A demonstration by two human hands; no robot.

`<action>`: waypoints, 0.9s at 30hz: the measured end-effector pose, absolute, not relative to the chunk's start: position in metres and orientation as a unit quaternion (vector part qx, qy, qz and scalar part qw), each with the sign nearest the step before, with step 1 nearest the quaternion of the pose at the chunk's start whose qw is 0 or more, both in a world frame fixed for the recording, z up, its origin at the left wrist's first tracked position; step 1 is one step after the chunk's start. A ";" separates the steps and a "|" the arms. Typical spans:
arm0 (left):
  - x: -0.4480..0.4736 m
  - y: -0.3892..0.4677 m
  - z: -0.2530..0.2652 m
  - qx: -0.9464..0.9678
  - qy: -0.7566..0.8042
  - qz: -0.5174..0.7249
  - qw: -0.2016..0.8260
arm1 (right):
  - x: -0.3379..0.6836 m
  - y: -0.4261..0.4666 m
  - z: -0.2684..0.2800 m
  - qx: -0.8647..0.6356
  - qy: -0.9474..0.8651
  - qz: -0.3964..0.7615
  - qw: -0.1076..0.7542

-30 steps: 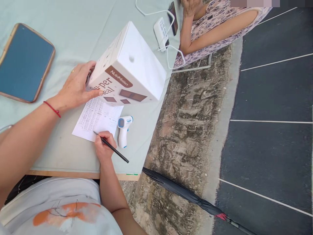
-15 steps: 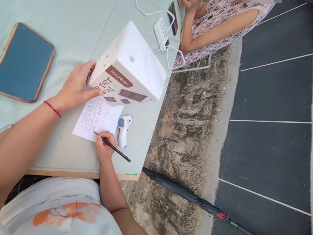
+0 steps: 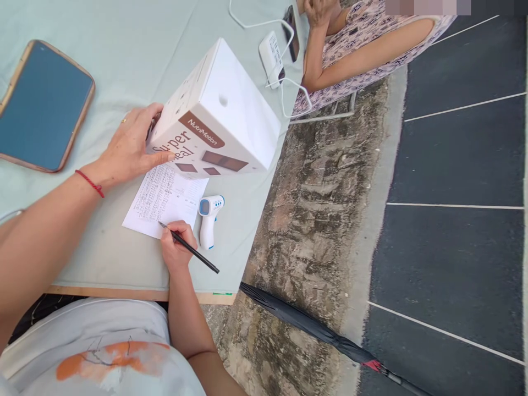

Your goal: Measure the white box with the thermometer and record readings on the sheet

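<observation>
My right hand is closed around a black pen, its tip at the paper near the lower end of the writing. The white sheet of paper carries several lines of small handwriting and some print. My left hand grips the lower left corner of a white and brown "NutriMotion" box, thumb on the printed front, other fingers partly hidden behind it. This box covers the upper part of the sheet. Right beside the paper lies a white and blue infrared thermometer.
A tablet in a brown case lies at the left of the cloth-covered table. Past the box are a white power strip with cable and a phone. Another person's arm rests at the far edge. A folded black umbrella leans at the near corner.
Almost nothing differs. The view has shifted very slightly, and the pen's rear end sits a touch further left. Both hands keep their places.
</observation>
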State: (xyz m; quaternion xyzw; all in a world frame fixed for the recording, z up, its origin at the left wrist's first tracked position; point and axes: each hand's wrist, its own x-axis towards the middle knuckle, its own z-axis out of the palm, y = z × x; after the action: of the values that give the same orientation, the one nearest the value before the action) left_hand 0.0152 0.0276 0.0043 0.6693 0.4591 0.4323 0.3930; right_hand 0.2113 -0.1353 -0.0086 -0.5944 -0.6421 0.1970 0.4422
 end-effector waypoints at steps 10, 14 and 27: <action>0.015 0.026 0.008 0.669 0.471 0.413 0.400 | 0.212 -0.136 -0.011 -0.593 -0.636 0.198 0.451; 0.015 0.025 0.009 0.670 0.473 0.409 0.401 | 0.212 -0.136 -0.011 -0.568 -0.619 0.218 0.496; 0.016 0.026 0.006 0.667 0.463 0.445 0.378 | 0.210 -0.133 -0.008 -0.547 -0.640 0.213 0.496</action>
State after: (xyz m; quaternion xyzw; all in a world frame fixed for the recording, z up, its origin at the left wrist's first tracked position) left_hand 0.0155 0.0260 0.0065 0.6675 0.4626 0.4450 0.3775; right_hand 0.2103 -0.1333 -0.0082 -0.5467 -0.6403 0.2131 0.4958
